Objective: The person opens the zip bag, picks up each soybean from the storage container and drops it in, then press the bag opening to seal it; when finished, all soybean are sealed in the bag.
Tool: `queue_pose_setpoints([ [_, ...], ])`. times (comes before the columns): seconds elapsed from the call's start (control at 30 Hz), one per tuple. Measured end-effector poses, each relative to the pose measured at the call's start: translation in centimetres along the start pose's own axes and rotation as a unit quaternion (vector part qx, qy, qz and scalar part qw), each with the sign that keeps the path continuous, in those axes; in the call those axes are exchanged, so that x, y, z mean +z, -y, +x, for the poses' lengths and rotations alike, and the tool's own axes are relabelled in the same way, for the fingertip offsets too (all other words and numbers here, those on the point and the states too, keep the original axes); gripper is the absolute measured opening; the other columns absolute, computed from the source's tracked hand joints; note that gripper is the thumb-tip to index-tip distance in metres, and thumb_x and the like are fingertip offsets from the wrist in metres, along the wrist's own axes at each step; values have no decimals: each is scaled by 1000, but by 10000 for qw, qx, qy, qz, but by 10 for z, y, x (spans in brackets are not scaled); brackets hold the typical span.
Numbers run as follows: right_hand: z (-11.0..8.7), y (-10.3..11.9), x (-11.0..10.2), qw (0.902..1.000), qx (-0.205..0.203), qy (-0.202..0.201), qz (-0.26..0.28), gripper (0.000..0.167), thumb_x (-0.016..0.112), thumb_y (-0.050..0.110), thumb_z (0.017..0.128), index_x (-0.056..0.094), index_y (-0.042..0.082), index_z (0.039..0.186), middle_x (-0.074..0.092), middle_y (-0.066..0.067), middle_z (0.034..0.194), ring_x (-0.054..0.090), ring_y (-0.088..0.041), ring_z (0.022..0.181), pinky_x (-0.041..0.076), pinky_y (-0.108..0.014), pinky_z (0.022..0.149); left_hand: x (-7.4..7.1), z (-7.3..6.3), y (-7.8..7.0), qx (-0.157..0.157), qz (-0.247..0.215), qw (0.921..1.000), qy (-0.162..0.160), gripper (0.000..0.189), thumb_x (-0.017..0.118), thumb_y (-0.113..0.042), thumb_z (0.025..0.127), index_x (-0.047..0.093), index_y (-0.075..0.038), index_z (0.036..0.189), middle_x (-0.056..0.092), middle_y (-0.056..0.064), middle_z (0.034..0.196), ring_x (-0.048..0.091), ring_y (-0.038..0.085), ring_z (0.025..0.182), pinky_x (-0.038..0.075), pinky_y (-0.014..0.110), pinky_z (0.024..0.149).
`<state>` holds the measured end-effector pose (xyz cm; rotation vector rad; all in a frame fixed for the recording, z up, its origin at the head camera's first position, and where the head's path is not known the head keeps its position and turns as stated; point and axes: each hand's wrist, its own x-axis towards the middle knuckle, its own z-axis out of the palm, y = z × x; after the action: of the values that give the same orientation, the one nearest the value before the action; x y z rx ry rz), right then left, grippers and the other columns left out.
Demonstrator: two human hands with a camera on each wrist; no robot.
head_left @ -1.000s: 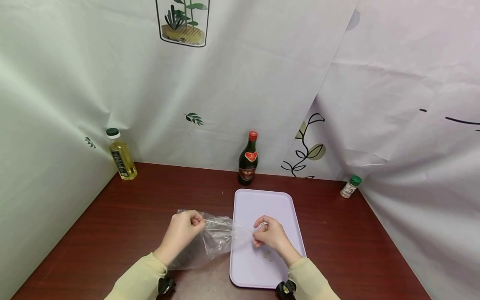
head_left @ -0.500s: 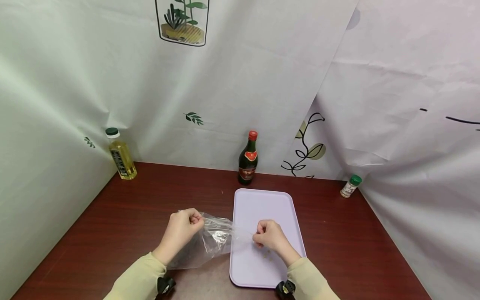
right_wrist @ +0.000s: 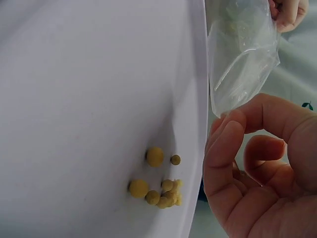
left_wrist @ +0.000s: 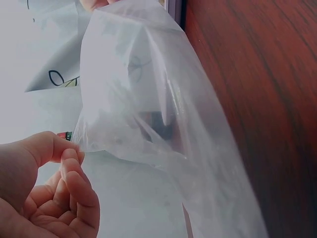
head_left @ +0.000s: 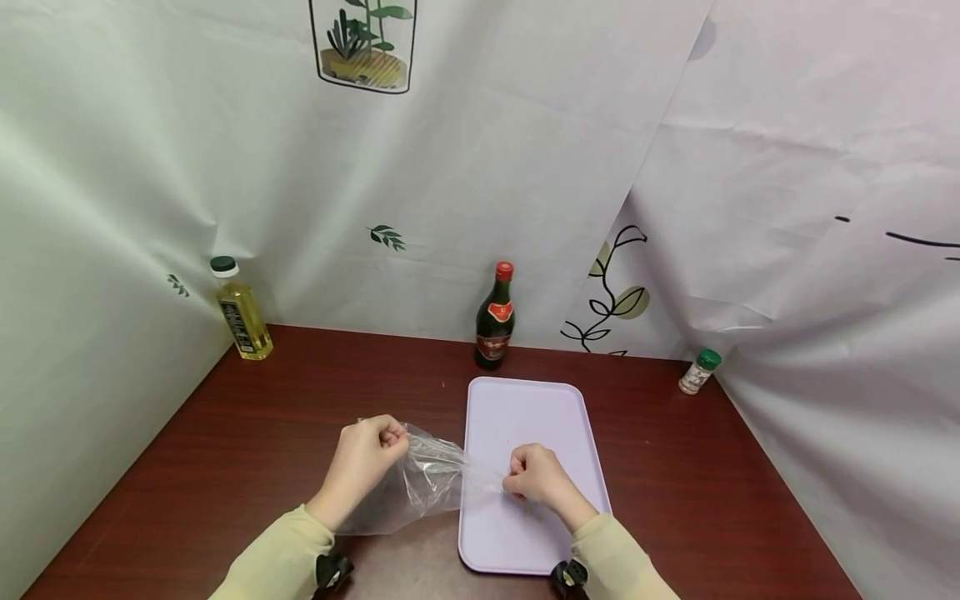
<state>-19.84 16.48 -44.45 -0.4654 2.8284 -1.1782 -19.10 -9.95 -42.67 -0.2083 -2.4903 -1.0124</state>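
A clear plastic bag [head_left: 431, 483] stretches between the two hands, its right end overlapping the lavender tray [head_left: 528, 408] in the head view. Thumb and forefinger of the left hand [head_left: 366, 454] pinch the bag's upper edge, as the left wrist view also shows. At the other end, the right hand [head_left: 540, 477] pinches a corner of the bag between thumb and forefinger, its other fingers curled. Several small yellow-brown balls [right_wrist: 154, 156] lie on the tray close to the right hand, some clustered near the rim in the right wrist view.
A dark green bottle [head_left: 495, 321] with a red cap stands behind the tray. An oil bottle [head_left: 243, 317] is at the back left, and a small green-capped shaker [head_left: 699, 373] at the back right. Patterned white cloth [head_left: 525, 167] hangs around the dark red table [head_left: 300, 383].
The right hand's fingers, more spread one second ago, have drawn together at the bag's corner, and that hand has sunk slightly. The left hand keeps its pinch almost in place.
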Motion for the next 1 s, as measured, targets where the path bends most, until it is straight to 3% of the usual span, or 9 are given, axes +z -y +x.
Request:
queue_pose_setpoints([
  [0.4,0,1,-7,9990,291,281,167,35,60,-5,61,35,16,52,41,10,43,44,-4,41,38,-20,46,0,0,1,-113,-43,9999,117,12,69,-5,70,65,-15,66,55,-11,57,48,3,55,41,22,54],
  [0.57,0,-1,-9,9979,372,319,423,35,59,-7,61,34,16,52,41,9,42,42,-3,40,33,-20,44,1,0,1,-205,-92,9995,242,8,69,-6,71,67,-13,68,57,-10,59,50,4,56,41,21,55],
  [0.87,-5,-4,-13,9962,474,6,731,31,56,-7,63,35,14,54,49,6,48,47,-6,43,34,-19,44,1,-1,1,-14,-331,9959,842,19,64,1,75,58,-17,71,54,-9,65,48,3,62,41,21,60],
  [1.0,-7,-5,-12,9950,526,-23,854,28,56,-8,64,37,11,57,48,5,49,49,-6,45,38,-18,45,2,-5,-1,-64,-387,9957,844,20,66,1,75,59,-17,70,57,-10,65,53,4,63,45,22,61],
])
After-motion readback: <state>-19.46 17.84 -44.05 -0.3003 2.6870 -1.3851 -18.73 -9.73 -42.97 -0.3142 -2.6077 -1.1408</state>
